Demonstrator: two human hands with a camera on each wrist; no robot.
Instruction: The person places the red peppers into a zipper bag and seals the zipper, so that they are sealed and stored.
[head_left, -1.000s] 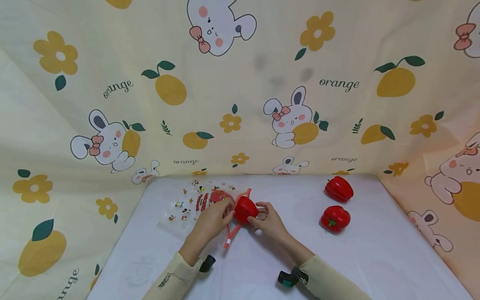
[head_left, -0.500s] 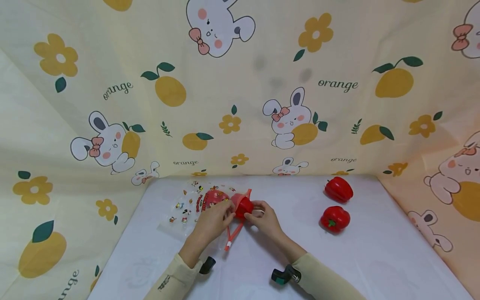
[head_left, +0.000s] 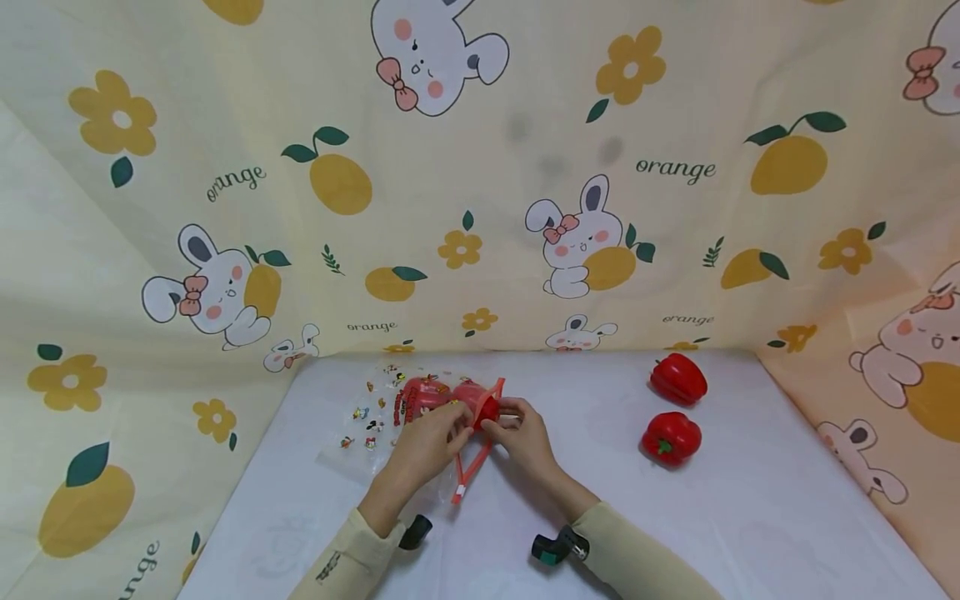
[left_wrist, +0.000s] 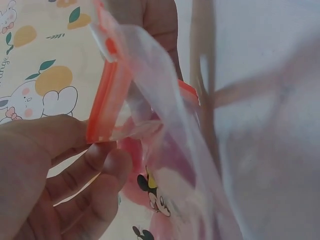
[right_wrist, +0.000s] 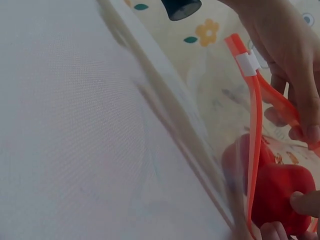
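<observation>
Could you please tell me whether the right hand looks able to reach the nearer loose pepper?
Probably yes: nothing visible stands between the right hand and the nearer loose pepper, though that hand grips another pepper, partly inside the bag.

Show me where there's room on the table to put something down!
Bare white table lies between the right hand and the nearer loose pepper, and below that pepper, right of the right sleeve. It's crowded around the plastic bag, with the left hand and another pepper at its mouth.
</observation>
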